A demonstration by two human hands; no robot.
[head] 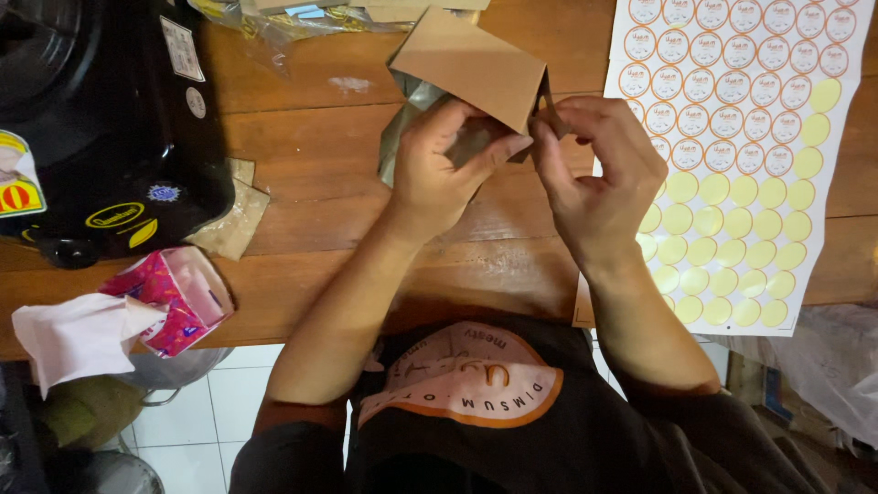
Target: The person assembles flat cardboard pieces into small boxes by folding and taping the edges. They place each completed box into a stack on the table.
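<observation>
Now both hands pinch the flat brown kraft-paper pouch (pixel 471 69) above the wooden table (pixel 311 155): left hand (pixel 448 165) closed on its mouth, right hand (pixel 594 169) nipping the corner. Likely sealing; next, a round sticker from the white sheet (pixel 732 165).

A brown plank wooden table (pixel 311 146) stands over a white-tiled floor (pixel 229 402).
</observation>
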